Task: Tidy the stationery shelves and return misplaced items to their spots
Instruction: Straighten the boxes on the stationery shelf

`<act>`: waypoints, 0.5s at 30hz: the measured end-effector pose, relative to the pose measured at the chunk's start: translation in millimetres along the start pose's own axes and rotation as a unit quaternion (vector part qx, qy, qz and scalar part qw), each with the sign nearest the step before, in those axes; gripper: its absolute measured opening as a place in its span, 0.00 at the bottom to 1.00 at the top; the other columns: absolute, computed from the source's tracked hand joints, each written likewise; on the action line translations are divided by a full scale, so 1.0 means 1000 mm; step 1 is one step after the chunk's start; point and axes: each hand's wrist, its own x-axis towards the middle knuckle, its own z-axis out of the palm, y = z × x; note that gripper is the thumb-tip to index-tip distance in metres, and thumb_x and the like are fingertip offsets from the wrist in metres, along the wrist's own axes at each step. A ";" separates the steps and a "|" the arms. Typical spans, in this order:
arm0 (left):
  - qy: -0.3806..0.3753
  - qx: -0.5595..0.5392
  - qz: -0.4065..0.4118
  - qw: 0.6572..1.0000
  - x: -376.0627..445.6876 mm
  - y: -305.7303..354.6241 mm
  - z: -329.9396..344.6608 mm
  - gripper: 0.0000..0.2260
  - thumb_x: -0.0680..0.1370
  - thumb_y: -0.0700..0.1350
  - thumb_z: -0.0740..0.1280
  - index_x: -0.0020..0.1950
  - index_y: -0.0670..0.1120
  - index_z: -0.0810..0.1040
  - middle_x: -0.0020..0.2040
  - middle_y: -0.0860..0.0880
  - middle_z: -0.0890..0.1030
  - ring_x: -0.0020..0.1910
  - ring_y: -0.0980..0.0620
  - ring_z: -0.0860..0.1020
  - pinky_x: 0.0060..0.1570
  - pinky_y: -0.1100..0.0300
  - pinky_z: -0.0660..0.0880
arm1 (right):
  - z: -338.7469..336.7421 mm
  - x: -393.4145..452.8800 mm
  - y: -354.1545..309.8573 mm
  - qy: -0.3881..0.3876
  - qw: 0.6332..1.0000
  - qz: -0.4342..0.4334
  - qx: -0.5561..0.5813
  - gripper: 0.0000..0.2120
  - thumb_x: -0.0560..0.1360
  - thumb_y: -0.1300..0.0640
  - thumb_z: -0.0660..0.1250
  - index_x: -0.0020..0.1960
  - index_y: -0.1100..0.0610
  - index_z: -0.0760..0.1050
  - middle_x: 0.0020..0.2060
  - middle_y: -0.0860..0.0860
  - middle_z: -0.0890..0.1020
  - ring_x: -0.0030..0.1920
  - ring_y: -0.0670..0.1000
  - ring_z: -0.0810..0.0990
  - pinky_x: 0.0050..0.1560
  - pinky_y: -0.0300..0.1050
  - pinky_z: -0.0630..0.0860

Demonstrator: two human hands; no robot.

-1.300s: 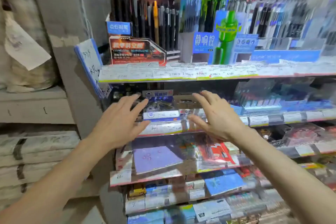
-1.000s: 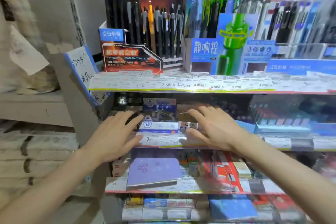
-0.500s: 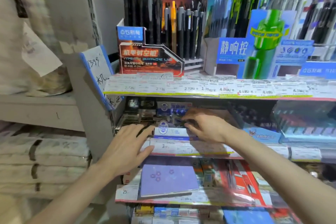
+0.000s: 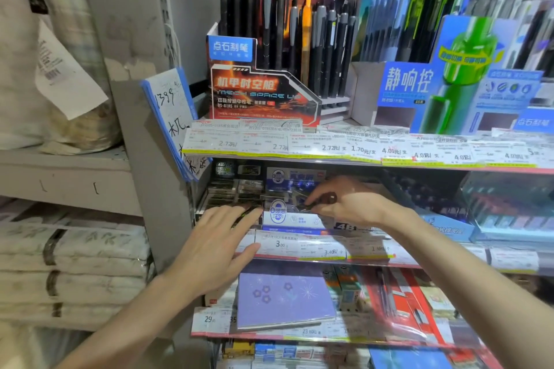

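we take the blue-and-white display box [image 4: 292, 217] on the second shelf as our landmark. our right hand [image 4: 350, 204] reaches over its top from the right, fingers curled and pinching a small dark item [image 4: 311, 204] just above its front edge; what the item is, we cannot tell. our left hand [image 4: 220, 244] lies flat to the left of the box, fingers straight, tips on the dark packets [image 4: 230, 193] beside it. below the box a purple notebook [image 4: 284, 298] lies flat; above it stands the pen display [image 4: 284, 39].
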 end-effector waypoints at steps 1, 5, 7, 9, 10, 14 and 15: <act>0.002 0.000 0.000 1.000 0.000 0.000 0.000 0.25 0.80 0.60 0.56 0.74 0.50 0.67 0.62 0.51 0.75 0.60 0.48 0.74 0.64 0.55 0.62 | 0.000 -0.002 0.000 0.005 1.000 0.002 0.007 0.08 0.77 0.56 0.71 0.55 0.51 0.84 0.41 0.37 0.83 0.41 0.37 0.79 0.42 0.22 0.69; 0.010 -0.003 -0.005 1.000 -0.002 0.002 0.001 0.25 0.81 0.60 0.56 0.74 0.50 0.66 0.62 0.51 0.75 0.61 0.49 0.73 0.65 0.55 0.62 | 0.003 -0.008 0.000 0.030 0.999 0.000 0.027 0.07 0.77 0.54 0.71 0.54 0.50 0.84 0.32 0.31 0.80 0.39 0.34 0.79 0.42 0.27 0.71; 0.013 -0.008 -0.008 1.000 -0.002 0.003 0.000 0.25 0.81 0.60 0.56 0.74 0.50 0.66 0.63 0.51 0.75 0.62 0.49 0.73 0.66 0.54 0.62 | 0.003 -0.010 0.001 0.060 0.998 0.003 0.033 0.07 0.76 0.54 0.72 0.54 0.50 0.84 0.43 0.39 0.84 0.44 0.39 0.80 0.43 0.27 0.71; 0.018 -0.015 -0.014 1.000 -0.003 0.005 -0.001 0.25 0.81 0.60 0.56 0.75 0.50 0.66 0.64 0.52 0.74 0.63 0.49 0.72 0.67 0.55 0.62 | 0.002 -0.011 0.002 0.085 0.996 0.002 0.035 0.07 0.76 0.54 0.72 0.54 0.50 0.84 0.48 0.45 0.84 0.46 0.41 0.80 0.44 0.24 0.71; 0.023 -0.018 -0.018 0.999 -0.004 0.005 -0.001 0.25 0.81 0.60 0.57 0.75 0.49 0.67 0.64 0.51 0.74 0.64 0.49 0.72 0.67 0.55 0.61 | 0.002 -0.012 0.002 0.096 0.995 -0.002 0.035 0.07 0.77 0.54 0.72 0.55 0.50 0.84 0.49 0.45 0.84 0.45 0.39 0.80 0.43 0.24 0.70; 0.059 -0.012 -0.028 0.998 -0.016 -0.002 -0.009 0.24 0.81 0.57 0.59 0.74 0.47 0.70 0.67 0.48 0.74 0.67 0.46 0.71 0.70 0.52 0.62 | 0.008 -0.011 -0.007 0.131 0.990 -0.028 0.053 0.07 0.77 0.55 0.71 0.54 0.52 0.84 0.44 0.42 0.82 0.40 0.34 0.78 0.40 0.26 0.69; 0.072 -0.007 -0.029 0.997 -0.021 -0.006 -0.012 0.24 0.81 0.56 0.59 0.73 0.46 0.71 0.67 0.46 0.74 0.68 0.45 0.71 0.69 0.50 0.63 | 0.011 -0.009 -0.011 0.139 0.988 -0.033 0.051 0.07 0.78 0.54 0.70 0.54 0.51 0.83 0.44 0.42 0.82 0.41 0.35 0.78 0.39 0.28 0.70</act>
